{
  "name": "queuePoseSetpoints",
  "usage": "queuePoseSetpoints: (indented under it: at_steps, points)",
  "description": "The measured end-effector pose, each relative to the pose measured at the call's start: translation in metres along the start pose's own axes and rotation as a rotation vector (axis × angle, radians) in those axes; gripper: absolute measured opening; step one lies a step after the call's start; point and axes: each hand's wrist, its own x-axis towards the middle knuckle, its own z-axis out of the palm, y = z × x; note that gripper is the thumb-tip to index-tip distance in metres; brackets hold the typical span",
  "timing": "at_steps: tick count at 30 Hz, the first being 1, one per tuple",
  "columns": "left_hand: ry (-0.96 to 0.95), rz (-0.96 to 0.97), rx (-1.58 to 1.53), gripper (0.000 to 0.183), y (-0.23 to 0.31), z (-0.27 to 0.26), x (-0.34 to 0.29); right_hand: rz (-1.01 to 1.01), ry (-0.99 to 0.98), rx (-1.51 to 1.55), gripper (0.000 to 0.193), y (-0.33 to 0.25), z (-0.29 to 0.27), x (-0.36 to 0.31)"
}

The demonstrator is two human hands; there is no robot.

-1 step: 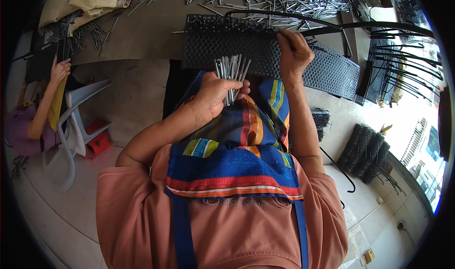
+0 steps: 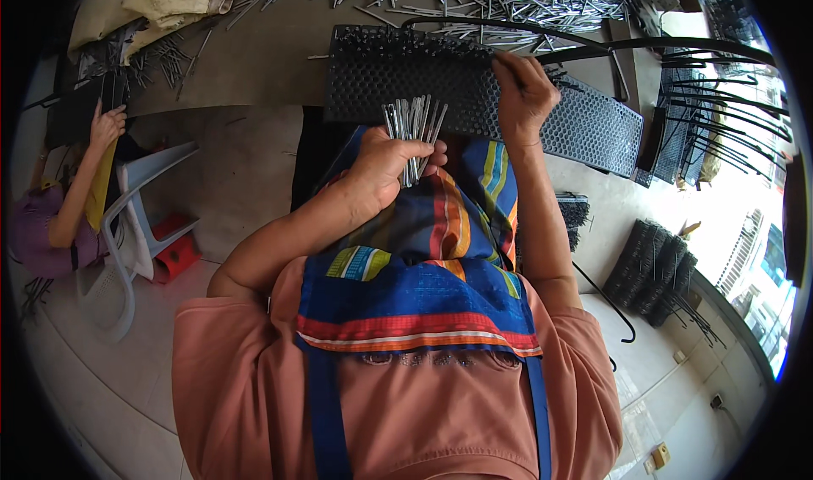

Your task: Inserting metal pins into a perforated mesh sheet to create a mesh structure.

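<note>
A bundle of thin silvery metal rods (image 2: 415, 116) fans out of my left hand (image 2: 381, 162), whose thumb closes across it above my lap. Beyond it lies a long black panel (image 2: 406, 82) full of small round holes, with its near edge over my lap. Several dark rod ends (image 2: 398, 43) crowd the panel's far left part. My right hand (image 2: 527, 99) is over the panel near its far edge, fingers pinched together. Whatever sits between those fingertips is too small or hidden to make out.
Loose metal rods (image 2: 525, 2) are heaped along the back of the table (image 2: 262, 65). A curved black bar (image 2: 652, 46) runs to the right, near several black hooked rods (image 2: 728, 107). At left, a co-worker's hand (image 2: 107, 124) rests by a dark panel, near a pale plastic chair (image 2: 127, 217).
My right hand has shifted very slightly left along the panel's far edge. The left hand and its rods look the same.
</note>
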Motion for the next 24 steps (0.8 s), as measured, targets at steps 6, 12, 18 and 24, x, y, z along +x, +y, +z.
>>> queuePoseSetpoints:
  at_steps: [6,12,18,24]
  points:
    - [-0.030,0.042,-0.063,0.019,0.002,0.002,0.002,0.070,-0.166,-0.206,0.012,-0.031,-0.009,-0.006]
    - [-0.053,0.074,-0.031,0.017,0.002,0.009,-0.002,0.878,-0.618,0.629,0.006,-0.037,0.001,-0.034]
    - [0.081,0.078,-0.009,0.024,0.001,-0.008,-0.006,0.611,-0.116,0.555,0.006,-0.044,0.006,-0.017]
    - [0.016,0.092,0.048,0.023,0.001,-0.007,-0.007,0.185,0.100,0.361,0.011,-0.023,0.024,-0.005]
